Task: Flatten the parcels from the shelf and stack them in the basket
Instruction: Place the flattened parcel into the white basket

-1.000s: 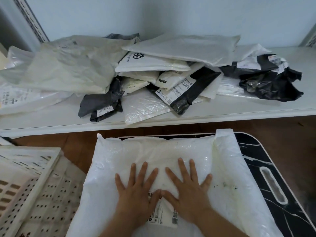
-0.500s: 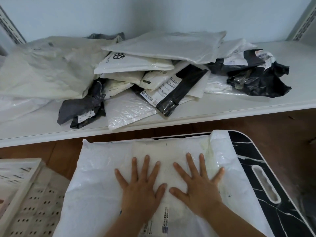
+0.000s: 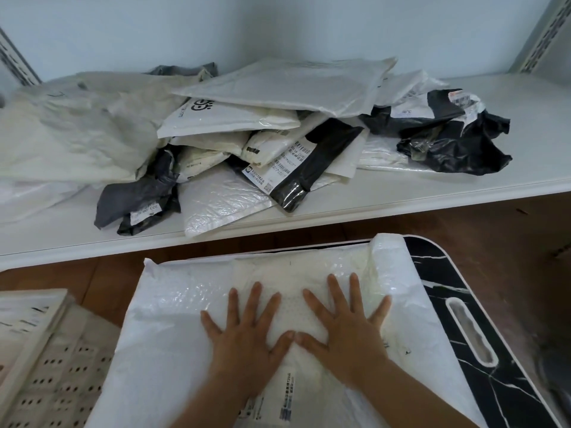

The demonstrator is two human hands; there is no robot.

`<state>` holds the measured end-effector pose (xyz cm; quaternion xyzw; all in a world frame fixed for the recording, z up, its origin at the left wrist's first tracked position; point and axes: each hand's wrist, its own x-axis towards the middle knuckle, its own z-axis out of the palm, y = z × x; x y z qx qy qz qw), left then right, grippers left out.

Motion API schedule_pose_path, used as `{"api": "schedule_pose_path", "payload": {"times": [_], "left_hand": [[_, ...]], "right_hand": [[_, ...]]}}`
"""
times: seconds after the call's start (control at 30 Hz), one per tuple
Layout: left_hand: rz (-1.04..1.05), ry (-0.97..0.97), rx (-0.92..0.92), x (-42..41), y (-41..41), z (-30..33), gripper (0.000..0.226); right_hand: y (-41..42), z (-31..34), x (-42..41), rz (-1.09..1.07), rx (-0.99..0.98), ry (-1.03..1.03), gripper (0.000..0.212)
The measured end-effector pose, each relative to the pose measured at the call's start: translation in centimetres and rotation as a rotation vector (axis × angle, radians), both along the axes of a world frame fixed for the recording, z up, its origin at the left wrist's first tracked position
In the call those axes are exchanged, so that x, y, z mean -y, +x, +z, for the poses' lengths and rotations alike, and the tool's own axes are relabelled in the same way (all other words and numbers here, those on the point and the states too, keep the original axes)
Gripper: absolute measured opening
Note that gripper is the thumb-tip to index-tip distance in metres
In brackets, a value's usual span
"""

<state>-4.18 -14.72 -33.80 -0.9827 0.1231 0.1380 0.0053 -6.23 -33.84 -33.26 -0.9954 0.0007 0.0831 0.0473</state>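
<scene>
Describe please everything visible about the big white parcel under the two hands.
The big white parcel is a bubble-lined plastic mailer, glossy and wrinkled, lying flat on a black marble-patterned board. Its right edge curls upward. A printed shipping label with barcodes sits near its close edge. The left hand and right hand press on its middle with fingers spread and thumbs nearly touching. A perforated basket stands at its left.

basket (image 3: 46,359) cropped, label (image 3: 285,396) perhaps unreadable
</scene>
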Motion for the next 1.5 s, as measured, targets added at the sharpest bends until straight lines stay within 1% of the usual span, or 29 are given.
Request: {"api": "schedule_pose_path", "payload": {"times": [0.1, 0.17, 0.2, 0.23, 0.3, 0.33, 0.37, 0.4, 0.47, 0.5, 0.6, 0.7, 0.83, 0.9, 1.0, 1.07, 1.1, 1.13, 1.17, 1.2, 1.23, 1.3, 1.43, 1.5], "left_hand": [[-0.016, -0.052, 0.001, 0.4, 0.2, 0.4, 0.072], [-0.027, -0.098, -0.06, -0.2, 0.3, 1.1, 0.075], [-0.048, -0.118, -0.057, -0.8, 0.5, 1.6, 0.076], [-0.04, -0.106, -0.041, -2.5, 0.7, 1.6, 0.073], [0.031, -0.039, 0.111, -5.8, 0.9, 2.0, 0.063], [0.102, 0.007, 0.165, -7.5, 0.8, 2.3, 0.062], [0.159, 0.044, 0.165, -8.6, 0.5, 2.5, 0.064], [0.194, 0.077, 0.114, -9.4, 0.1, 2.2, 0.068], [0.265, 0.053, -0.015, -10.0, -0.7, 1.1, 0.075], [0.282, 0.036, -0.047, -9.9, -0.8, 0.9, 0.076], [0.303, 0.003, -0.035, -9.9, -0.9, 0.2, 0.076], [0.294, 0.013, -0.035, -10.1, -0.8, 0.0, 0.077], [0.286, 0.039, -0.129, -9.9, -0.4, 1.0, 0.077], [0.307, 0.031, -0.151, -9.3, -0.7, 1.8, 0.07], [0.332, -0.093, -0.134, -7.3, -3.1, 3.5, 0.057], [0.266, -0.149, -0.115, -5.4, -5.7, 4.4, 0.057], [0.22, -0.147, -0.112, -4.7, -6.8, 4.7, 0.057], [0.181, -0.138, -0.116, -4.1, -8.0, 4.8, 0.055], [0.157, -0.129, -0.12, -3.6, -9.0, 4.8, 0.053], [0.143, -0.114, -0.12, -3.4, -9.9, 4.5, 0.051], [0.138, -0.099, -0.116, -3.3, -10.6, 4.1, 0.051], [0.158, -0.078, -0.129, -3.4, -11.4, 3.2, 0.056], [0.16, -0.072, -0.146, -3.3, -11.4, 2.5, 0.062], [0.162, -0.081, -0.162, -3.3, -11.5, 2.6, 0.064]], "right_hand": [[1.2, 0.3, -2.9, 0.08, 0.028, 0.014, 0.054], [1.9, 0.0, -4.9, 0.126, 0.028, 0.03, 0.052], [2.1, -0.6, -5.2, 0.111, 0.015, 0.035, 0.051], [2.3, -0.9, -5.7, 0.101, -0.02, 0.04, 0.053], [2.3, -1.4, -5.7, 0.106, -0.059, 0.047, 0.063], [2.5, -1.3, -5.6, 0.116, -0.063, 0.028, 0.069], [2.6, -1.3, -5.5, 0.13, -0.066, 0.001, 0.074], [2.5, -1.3, -5.4, 0.137, -0.075, -0.002, 0.079], [2.5, -0.5, -5.5, 0.142, -0.123, -0.019, 0.085], [2.5, -0.2, -5.6, 0.142, -0.145, -0.034, 0.087], [2.5, 0.1, -5.7, 0.15, -0.176, -0.047, 0.091], [2.6, 0.0, -5.8, 0.139, -0.2, -0.057, 0.086], [2.3, 0.8, -6.3, 0.11, -0.236, -0.127, 0.083], [1.7, 1.4, -7.0, 0.051, -0.256, -0.107, 0.079], [-1.1, 1.9, -7.5, 0.066, -0.23, -0.034, 0.084], [-4.0, 1.5, -7.4, 0.105, -0.196, 0.001, 0.087], [-5.4, 1.6, -7.4, 0.114, -0.181, -0.005, 0.084], [-6.9, 2.2, -7.2, 0.082, -0.207, 0.024, 0.08], [-7.9, 2.8, -7.0, 0.063, -0.171, 0.023, 0.078], [-8.7, 3.2, -6.7, 0.055, -0.2, 0.018, 0.08], [-9.4, 2.8, -6.5, 0.06, -0.156, -0.001, 0.085], [-10.7, 2.0, -5.9, 0.046, -0.226, 0.021, 0.095], [-10.5, 1.6, -6.0, 0.059, -0.261, 0.007, 0.098], [-10.6, 1.1, -5.8, 0.057, -0.23, 0.02, 0.098]]}}
